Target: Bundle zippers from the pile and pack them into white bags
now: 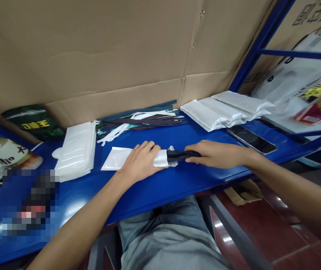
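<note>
My left hand (141,160) lies flat, fingers together, pressing down on a clear white plastic sleeve (115,158) on the blue table (160,187). A ring shows on one finger. My right hand (213,153) is closed on a narrow black strip (180,154); the strip's left end sits at or inside the sleeve's open right end. Both hands meet near the middle of the table.
A stack of white sleeves (76,150) lies to the left, and more folded white packs (222,108) at the back right. Dark and white strips (143,122) are piled against the cardboard wall (107,56). A phone (252,138) lies at the right.
</note>
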Action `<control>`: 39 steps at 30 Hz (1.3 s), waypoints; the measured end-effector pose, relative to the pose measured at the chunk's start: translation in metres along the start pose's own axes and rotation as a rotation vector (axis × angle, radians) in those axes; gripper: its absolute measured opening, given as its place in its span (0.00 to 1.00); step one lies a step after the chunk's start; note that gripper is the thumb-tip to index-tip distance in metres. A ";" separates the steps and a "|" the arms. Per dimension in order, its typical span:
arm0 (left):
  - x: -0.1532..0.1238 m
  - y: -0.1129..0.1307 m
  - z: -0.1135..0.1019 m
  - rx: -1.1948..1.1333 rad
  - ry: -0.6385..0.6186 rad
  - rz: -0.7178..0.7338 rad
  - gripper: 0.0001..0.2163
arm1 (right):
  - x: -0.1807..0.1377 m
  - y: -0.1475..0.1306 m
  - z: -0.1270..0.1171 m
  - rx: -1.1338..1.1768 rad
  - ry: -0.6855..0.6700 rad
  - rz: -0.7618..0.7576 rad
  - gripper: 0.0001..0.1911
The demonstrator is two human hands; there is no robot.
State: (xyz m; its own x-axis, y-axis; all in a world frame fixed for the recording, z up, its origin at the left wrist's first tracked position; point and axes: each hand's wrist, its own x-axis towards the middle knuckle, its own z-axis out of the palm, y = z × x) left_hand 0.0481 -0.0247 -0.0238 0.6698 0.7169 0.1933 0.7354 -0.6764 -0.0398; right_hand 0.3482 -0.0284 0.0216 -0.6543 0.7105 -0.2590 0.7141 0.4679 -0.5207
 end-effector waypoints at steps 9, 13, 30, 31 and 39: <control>-0.004 0.003 -0.008 -0.079 -0.023 0.033 0.26 | 0.060 -0.039 0.035 -0.153 0.126 -0.234 0.08; -0.004 0.003 -0.007 -0.083 -0.013 -0.005 0.31 | 0.062 -0.031 0.039 0.017 0.236 -0.243 0.04; -0.002 0.004 0.004 -0.285 0.017 -0.134 0.39 | 0.096 -0.031 0.068 0.575 0.358 -0.268 0.09; -0.002 0.005 -0.001 -0.283 0.025 -0.130 0.43 | 0.091 -0.027 0.064 0.574 0.284 -0.305 0.10; -0.023 0.024 -0.024 0.026 0.009 -0.580 0.34 | 0.052 0.011 0.035 0.546 0.396 0.023 0.24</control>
State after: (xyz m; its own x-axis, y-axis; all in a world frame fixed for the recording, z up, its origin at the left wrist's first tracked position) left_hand 0.0475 -0.0614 -0.0052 0.1556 0.9675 0.1992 0.9843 -0.1688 0.0512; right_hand 0.3136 -0.0048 -0.0265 -0.4253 0.9050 -0.0111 0.4306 0.1915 -0.8820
